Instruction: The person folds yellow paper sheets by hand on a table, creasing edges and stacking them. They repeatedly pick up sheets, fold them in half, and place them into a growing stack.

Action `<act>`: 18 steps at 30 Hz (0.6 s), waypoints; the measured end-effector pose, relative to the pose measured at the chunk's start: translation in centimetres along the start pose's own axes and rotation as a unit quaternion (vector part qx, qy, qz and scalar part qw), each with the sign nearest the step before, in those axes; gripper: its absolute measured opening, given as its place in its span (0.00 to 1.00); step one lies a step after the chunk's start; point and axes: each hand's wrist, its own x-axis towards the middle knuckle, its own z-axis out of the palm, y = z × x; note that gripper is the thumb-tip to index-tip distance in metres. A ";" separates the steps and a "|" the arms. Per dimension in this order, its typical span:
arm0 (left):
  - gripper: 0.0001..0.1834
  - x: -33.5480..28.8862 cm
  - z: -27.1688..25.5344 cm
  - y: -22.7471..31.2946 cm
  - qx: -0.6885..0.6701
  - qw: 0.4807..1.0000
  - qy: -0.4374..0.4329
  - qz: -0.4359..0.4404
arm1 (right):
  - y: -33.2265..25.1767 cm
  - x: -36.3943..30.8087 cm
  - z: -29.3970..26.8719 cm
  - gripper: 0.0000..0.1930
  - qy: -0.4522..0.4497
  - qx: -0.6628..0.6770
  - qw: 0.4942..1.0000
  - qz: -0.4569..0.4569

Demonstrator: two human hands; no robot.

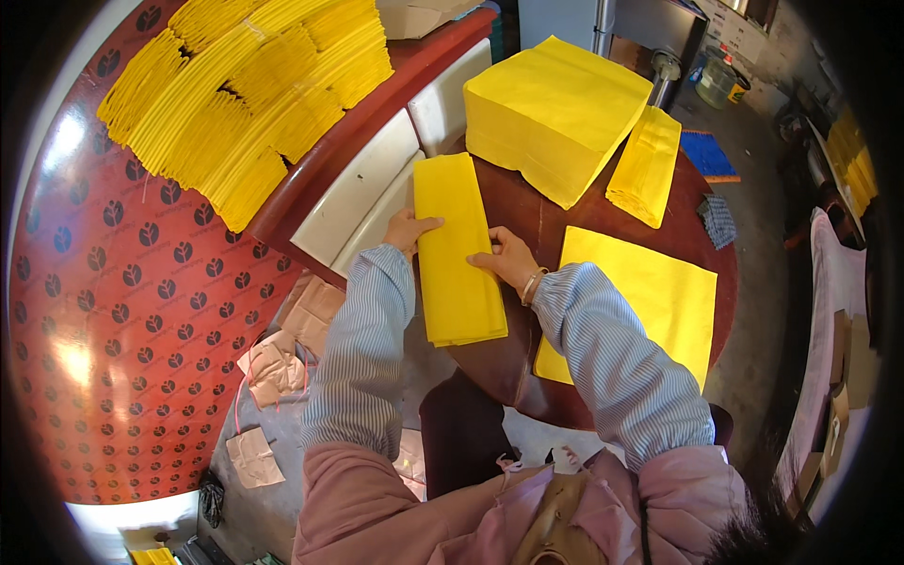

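A long folded bundle of yellow cloth (pixel 454 292) is held upright between my hands, over the edge of the dark red round table (pixel 541 215). My left hand (pixel 405 232) grips its left edge, thumb lying across the front. From the right, my right hand (pixel 508 258) grips the other edge with its thumb also on the front face; the fingers behind are partly hidden. Flat yellow sheets (pixel 650 282) lie on the table beside my right forearm. Farther back stands a tall stack of yellow cloth (pixel 556 104), with another folded yellow piece (pixel 648 168) at its right.
Rows of folded yellow bundles (pixel 245 104) cover the far part of a red patterned tabletop (pixel 122 330) at left. White drawer fronts (pixel 363 193) stand between the tables. Pinkish paper pieces (pixel 273 367) lie on the floor. A blue mat (pixel 708 155) lies beyond the round table.
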 end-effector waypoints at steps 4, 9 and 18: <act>0.22 1.0 -1.0 0.2 0.072 0.995 -0.065 0.038 | 1.6 1.0 -0.4 0.21 0.032 -0.063 0.997 -0.032; 0.23 1.2 -0.9 -0.1 0.074 0.995 -0.052 0.033 | 2.9 1.7 -0.8 0.25 0.036 -0.035 0.999 -0.010; 0.31 -0.7 0.4 -0.1 0.007 0.998 0.015 0.058 | -0.4 -0.9 -0.6 0.24 0.054 0.020 0.998 0.037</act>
